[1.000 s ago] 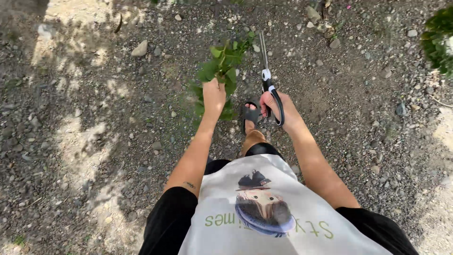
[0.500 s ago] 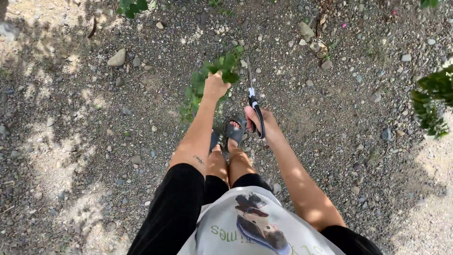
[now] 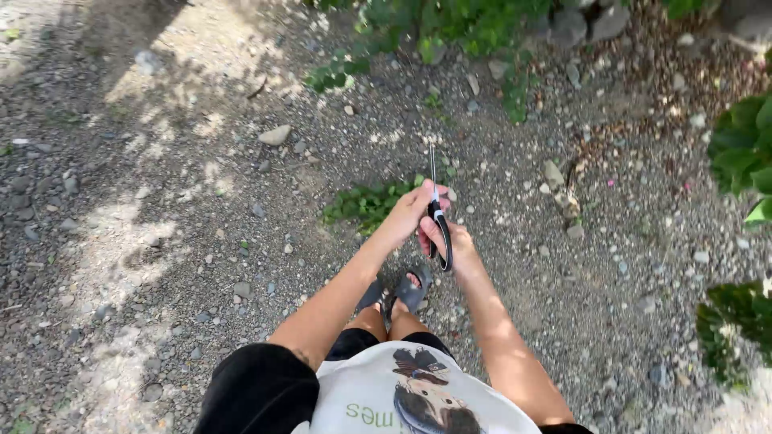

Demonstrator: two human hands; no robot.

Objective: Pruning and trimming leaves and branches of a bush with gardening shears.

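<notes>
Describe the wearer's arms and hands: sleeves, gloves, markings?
Both arms are bare from the upper arm down. The left hand and right hand wear no gloves, and no rings or watch show. A black short sleeve covers the left upper arm. A small dark mark, perhaps a tattoo, sits near the left elbow, too blurred to tell. The right sleeve is barely in view.
</notes>
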